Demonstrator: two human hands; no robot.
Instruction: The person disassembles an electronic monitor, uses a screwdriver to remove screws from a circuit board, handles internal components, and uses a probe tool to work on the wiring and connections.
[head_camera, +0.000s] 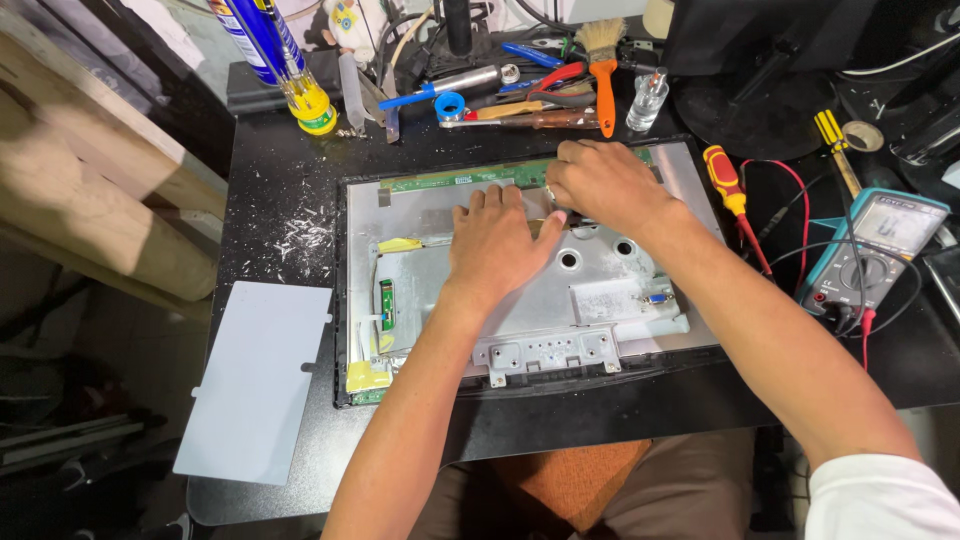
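Flat grey metal back panel of an opened display (600, 290), lying face-down in its black frame on the dusty black workbench (290, 190), directly under both hands. Left hand (497, 245) spread flat on the metal shield, palm down, fingers extended and slightly apart — pressing, gripping nothing. Right hand (603, 183) curled over the upper edge of the panel, just beside the narrow green circuit strip (460, 180) running along the top; fingers bent inward and closed, knuckles up, fingertips hidden — cannot tell whether anything small is pinched beneath. Thumb of the left hand touching or nearly touching the heel of the right.

Off the panel's left side, a pale blue-grey plastic sheet (255, 375) hanging partly over the bench edge. To the right, a red-and-yellow-handled screwdriver (722, 178) beside the frame, then a teal handheld multimeter (878, 245) with red and black leads. Along the back — an orange-handled paintbrush (603, 70), a small clear glass bottle (647, 100), a blue-and-yellow spray can (275, 60) and a jumble of pliers and hand tools.
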